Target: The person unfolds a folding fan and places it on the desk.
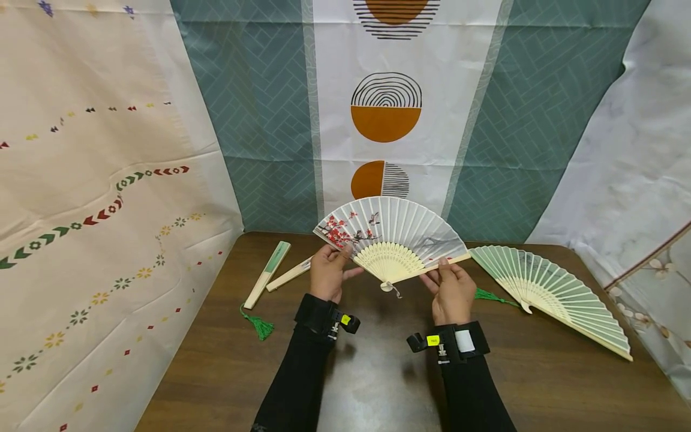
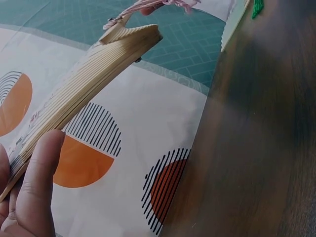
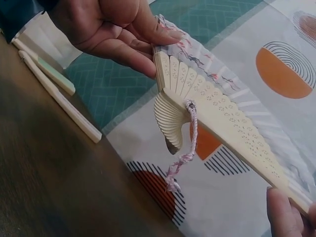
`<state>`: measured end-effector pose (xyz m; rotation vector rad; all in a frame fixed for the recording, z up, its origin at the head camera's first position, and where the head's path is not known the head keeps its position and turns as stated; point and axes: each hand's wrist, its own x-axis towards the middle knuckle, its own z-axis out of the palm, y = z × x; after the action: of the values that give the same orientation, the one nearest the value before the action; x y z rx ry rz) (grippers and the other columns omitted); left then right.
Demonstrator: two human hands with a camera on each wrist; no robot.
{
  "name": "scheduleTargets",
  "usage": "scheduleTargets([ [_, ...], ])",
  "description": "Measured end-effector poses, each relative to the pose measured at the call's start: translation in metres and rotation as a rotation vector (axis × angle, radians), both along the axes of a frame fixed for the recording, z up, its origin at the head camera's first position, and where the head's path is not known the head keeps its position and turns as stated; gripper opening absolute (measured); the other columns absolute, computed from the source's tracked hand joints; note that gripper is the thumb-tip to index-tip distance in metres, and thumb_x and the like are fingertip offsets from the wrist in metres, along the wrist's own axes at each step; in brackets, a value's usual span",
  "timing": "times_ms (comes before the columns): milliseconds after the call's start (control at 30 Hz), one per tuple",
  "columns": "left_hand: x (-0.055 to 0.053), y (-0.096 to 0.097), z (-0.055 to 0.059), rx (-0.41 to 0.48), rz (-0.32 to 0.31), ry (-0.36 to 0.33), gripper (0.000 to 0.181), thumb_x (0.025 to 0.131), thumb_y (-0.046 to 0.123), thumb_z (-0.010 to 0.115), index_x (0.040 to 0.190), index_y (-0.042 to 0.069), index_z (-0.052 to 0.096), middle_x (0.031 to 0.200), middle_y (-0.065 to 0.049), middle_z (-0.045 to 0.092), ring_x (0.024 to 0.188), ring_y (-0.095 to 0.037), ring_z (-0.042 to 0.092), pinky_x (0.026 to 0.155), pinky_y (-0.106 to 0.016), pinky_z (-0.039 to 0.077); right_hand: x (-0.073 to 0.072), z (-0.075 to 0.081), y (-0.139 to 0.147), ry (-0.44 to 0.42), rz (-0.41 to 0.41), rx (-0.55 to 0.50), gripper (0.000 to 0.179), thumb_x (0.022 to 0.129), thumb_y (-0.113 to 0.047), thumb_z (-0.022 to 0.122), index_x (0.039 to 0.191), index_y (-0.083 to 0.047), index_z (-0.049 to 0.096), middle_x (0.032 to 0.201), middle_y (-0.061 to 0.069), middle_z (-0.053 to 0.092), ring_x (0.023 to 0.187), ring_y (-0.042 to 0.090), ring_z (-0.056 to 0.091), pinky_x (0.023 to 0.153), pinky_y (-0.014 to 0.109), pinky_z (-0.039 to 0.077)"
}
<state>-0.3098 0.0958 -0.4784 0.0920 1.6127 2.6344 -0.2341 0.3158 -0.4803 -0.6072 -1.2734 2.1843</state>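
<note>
A white folding fan point(image 1: 396, 231) with red blossoms and pale slats is spread above the table. My left hand point(image 1: 326, 275) pinches its left edge between thumb and fingers. At the opposite edge, my right hand point(image 1: 452, 291) grips the outer stick, the thumb on the near side. A short knotted pink-white cord point(image 3: 180, 160) dangles from the pivot between the hands. The left wrist view catches the slats edge-on, with the left thumb point(image 2: 42, 182) against them. Only fingertips point(image 3: 281, 210) of the right hand enter the right wrist view.
An open green fan point(image 1: 561, 288) lies at the table's right, its green tassel point(image 1: 493, 296) beside it. To the left lie a folded green fan point(image 1: 268, 275) with a tassel point(image 1: 261, 327) and another folded fan point(image 1: 288, 275). Patterned cloth point(image 1: 264, 120) hangs behind the wooden table point(image 1: 216, 384).
</note>
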Motion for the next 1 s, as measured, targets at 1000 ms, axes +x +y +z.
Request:
scheduleTargets([
  [1000,0.0032,0.0029,0.0028,-0.055,0.042,0.000,0.023,0.111,0.002,0.071,0.131,-0.010,0.071,0.098,0.000,0.078,0.090,-0.010,0.078,0.069,-0.028,0.071,-0.0011,-0.0010,-0.0019,0.018,-0.075,-0.084,0.018,0.118,-0.011,0.060,0.128,0.002,0.067,0.093,-0.002,0.077,0.084,0.007,0.081,0.070,0.022,0.070],
])
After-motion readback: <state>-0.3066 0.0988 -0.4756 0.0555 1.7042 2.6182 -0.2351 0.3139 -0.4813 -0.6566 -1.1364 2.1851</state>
